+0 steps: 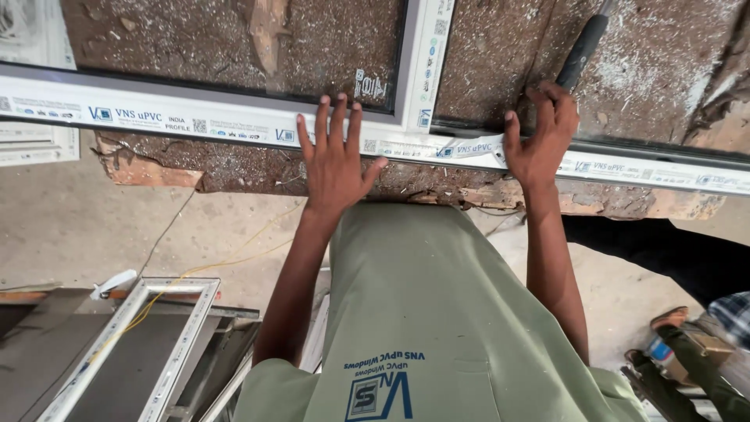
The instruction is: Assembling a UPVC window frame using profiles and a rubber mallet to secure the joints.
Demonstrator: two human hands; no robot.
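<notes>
A white plastic window frame (195, 121) lies across a worn, chipboard-topped workbench (234, 168), with a cross bar (426, 62) running away from me. My left hand (334, 156) rests flat on the frame's near rail, fingers spread, holding nothing. My right hand (541, 137) presses on the same rail farther right, fingers curled over its far edge beside a loose strip of protective film (473, 147). A dark tool handle (582, 51) lies on the bench just beyond my right fingers; whether they touch it I cannot tell.
On the concrete floor at the lower left lies another white window frame (129, 344) with a yellow cord (226, 262) trailing over it. A person's sandalled foot (670, 318) and dark trouser leg (664, 250) stand at the right, near a pile of tools (687, 367).
</notes>
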